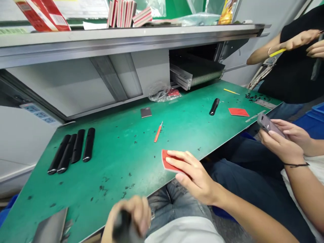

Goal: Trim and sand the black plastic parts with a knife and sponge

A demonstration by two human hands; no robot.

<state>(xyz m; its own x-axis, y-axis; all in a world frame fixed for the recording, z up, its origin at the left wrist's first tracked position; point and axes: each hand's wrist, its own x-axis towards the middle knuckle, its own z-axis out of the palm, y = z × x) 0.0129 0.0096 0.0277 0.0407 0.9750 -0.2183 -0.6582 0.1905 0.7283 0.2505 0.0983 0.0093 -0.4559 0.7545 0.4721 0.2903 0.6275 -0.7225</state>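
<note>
From the head camera, the left hand (140, 211) is wrapped around a blurred black tube (121, 224) before the near edge of the green table (113, 135). The right hand (196, 175) pinches a red pad (166, 159) at that edge. A knife (158, 132) lies beyond the pad; four black cases (88, 145) lie leftward.
</note>
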